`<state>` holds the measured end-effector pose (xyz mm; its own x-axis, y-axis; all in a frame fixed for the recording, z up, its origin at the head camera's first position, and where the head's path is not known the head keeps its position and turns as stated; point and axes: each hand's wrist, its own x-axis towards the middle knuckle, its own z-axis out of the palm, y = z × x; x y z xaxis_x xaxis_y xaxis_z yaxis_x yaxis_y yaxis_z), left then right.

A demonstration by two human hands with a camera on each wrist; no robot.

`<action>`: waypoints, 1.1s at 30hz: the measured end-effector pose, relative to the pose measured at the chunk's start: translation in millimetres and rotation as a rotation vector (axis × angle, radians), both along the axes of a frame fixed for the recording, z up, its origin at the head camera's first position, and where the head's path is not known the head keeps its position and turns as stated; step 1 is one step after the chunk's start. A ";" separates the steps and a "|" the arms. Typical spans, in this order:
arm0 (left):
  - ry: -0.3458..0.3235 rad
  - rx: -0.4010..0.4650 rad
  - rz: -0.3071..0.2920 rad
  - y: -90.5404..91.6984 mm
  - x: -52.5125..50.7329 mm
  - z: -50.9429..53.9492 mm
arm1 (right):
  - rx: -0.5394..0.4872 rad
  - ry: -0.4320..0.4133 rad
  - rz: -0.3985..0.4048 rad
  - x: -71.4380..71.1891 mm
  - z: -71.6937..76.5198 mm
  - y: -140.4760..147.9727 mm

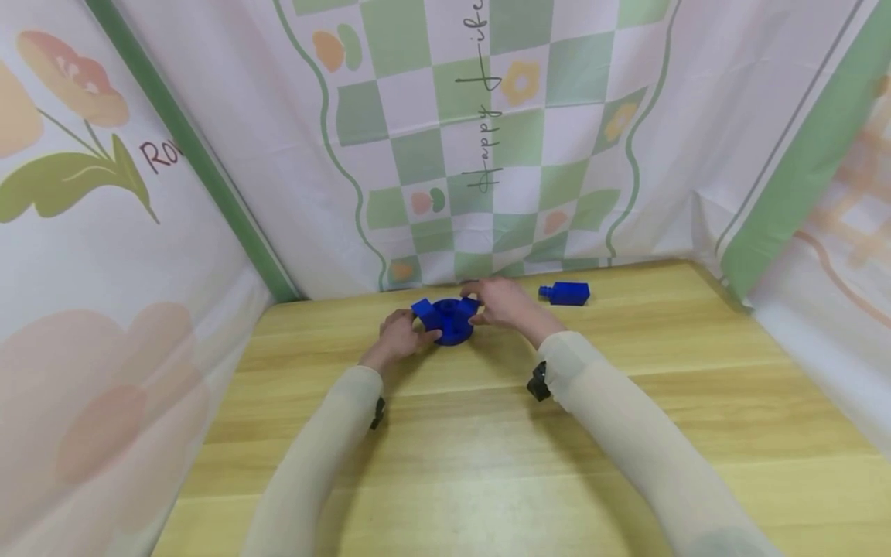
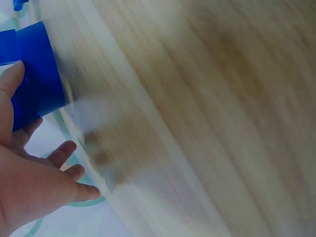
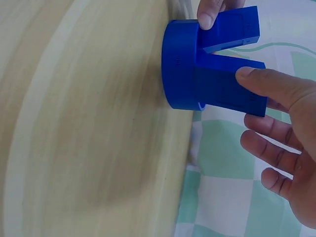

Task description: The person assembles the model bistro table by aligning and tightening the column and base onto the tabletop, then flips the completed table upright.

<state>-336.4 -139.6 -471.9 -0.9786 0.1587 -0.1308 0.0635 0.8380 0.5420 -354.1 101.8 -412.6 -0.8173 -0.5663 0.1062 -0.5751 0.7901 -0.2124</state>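
A blue round base [image 1: 453, 337] stands on the table towards its back edge, with two blue rectangular blocks set in it and leaning outward. My left hand [image 1: 398, 337] is at the left block [image 1: 423, 310], its thumb lying where block and base meet. Its other fingers spread loosely in the left wrist view, the index near the base's edge. My right hand [image 3: 291, 143] pinches the right block [image 3: 229, 84] near its outer end, thumb on top and index finger partly hidden behind. How the blocks seat inside the base is hidden.
A blue bottle-shaped block [image 1: 568, 294] with a narrow neck lies on its side at the back right of the wooden table [image 1: 473, 464]. Printed cloth [image 1: 501, 155] hangs behind the table and along both sides. Each wrist carries a small black device.
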 end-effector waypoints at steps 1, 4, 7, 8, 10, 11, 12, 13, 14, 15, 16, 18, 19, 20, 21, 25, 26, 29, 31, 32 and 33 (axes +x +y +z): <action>-0.004 0.008 0.003 -0.2 0.3 -0.1 | -0.004 -0.006 -0.004 0.1 -0.9 0.4; 0.001 0.036 0.005 0.0 0.8 -1.9 | -0.018 -0.035 -0.024 0.6 -4.6 1.5; 0.021 0.051 0.005 0.6 0.3 -5.2 | -0.039 -0.066 -0.044 -0.2 -10.3 3.1; 0.029 0.050 0.004 0.9 0.2 -6.1 | -0.048 -0.077 -0.051 -0.8 -12.6 4.3; 0.035 0.056 0.009 1.5 -0.1 -7.6 | -0.070 -0.099 -0.058 -2.3 -17.0 7.6; 0.036 0.059 0.013 2.0 -0.2 -7.9 | -0.081 -0.111 -0.063 -3.0 -18.8 9.5; 0.036 0.063 0.018 2.4 -0.1 -7.9 | -0.089 -0.126 -0.069 -3.6 -20.3 11.8; 0.034 0.067 0.023 2.9 0.0 -7.8 | -0.094 -0.138 -0.073 -3.5 -21.0 13.8; 0.033 0.071 0.029 3.4 0.3 -7.6 | -0.096 -0.144 -0.076 -3.2 -21.5 15.6; 0.033 0.079 0.036 3.8 0.6 -7.3 | -0.099 -0.154 -0.078 -2.9 -21.6 17.3; 0.033 0.082 0.041 4.1 0.9 -6.9 | -0.099 -0.163 -0.085 -2.7 -21.4 18.9; 0.035 0.084 0.047 4.6 1.4 -6.4 | -0.097 -0.180 -0.097 -2.2 -20.6 22.0; 0.033 0.085 0.050 4.6 1.5 -6.1 | -0.098 -0.186 -0.101 -2.1 -20.1 23.5; 0.032 0.083 0.053 4.6 1.5 -6.0 | -0.100 -0.191 -0.106 -2.3 -19.6 24.9; 0.030 0.086 0.055 4.7 1.5 -5.4 | -0.104 -0.196 -0.113 -2.4 -18.9 26.4; 0.019 0.111 0.061 4.7 1.0 -2.4 | -0.106 -0.192 -0.122 -2.5 -16.4 31.6; 0.020 0.119 0.058 4.9 0.9 -1.5 | -0.105 -0.189 -0.122 -2.6 -16.1 33.0; 0.023 0.140 0.044 5.5 0.5 0.8 | -0.105 -0.190 -0.124 -3.0 -16.0 37.7; 0.024 0.147 0.039 6.0 0.2 1.0 | -0.107 -0.197 -0.126 -3.7 -16.8 41.2; 0.024 0.145 0.038 6.3 -0.1 0.5 | -0.106 -0.200 -0.127 -4.0 -17.3 43.2; 0.021 0.141 0.041 6.6 -0.3 -0.1 | -0.104 -0.204 -0.132 -4.3 -17.7 45.3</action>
